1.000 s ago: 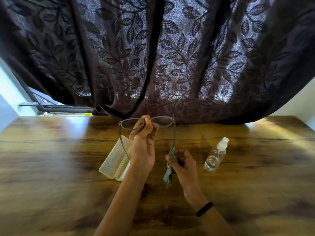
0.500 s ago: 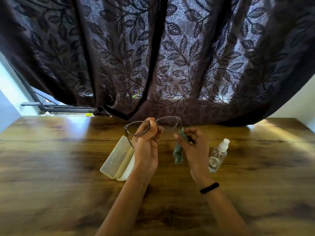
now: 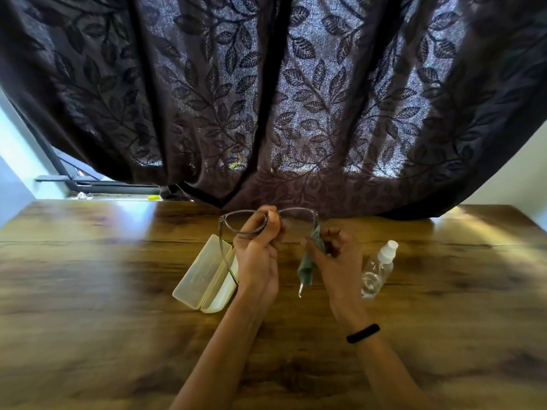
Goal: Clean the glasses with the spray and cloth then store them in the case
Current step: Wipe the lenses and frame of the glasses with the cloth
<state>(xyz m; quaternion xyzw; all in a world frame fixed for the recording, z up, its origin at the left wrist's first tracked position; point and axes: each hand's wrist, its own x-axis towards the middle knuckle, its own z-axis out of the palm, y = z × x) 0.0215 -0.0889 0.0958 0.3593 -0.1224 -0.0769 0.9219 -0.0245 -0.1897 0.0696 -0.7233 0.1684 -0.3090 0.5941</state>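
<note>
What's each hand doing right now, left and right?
Left hand: closed on the glasses, grip near the bridge.
Right hand: closed on the cloth, by the right lens.

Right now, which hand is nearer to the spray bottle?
Right. The right hand, holding the cloth, is just beside the spray bottle; the left hand holds the glasses farther off.
</note>
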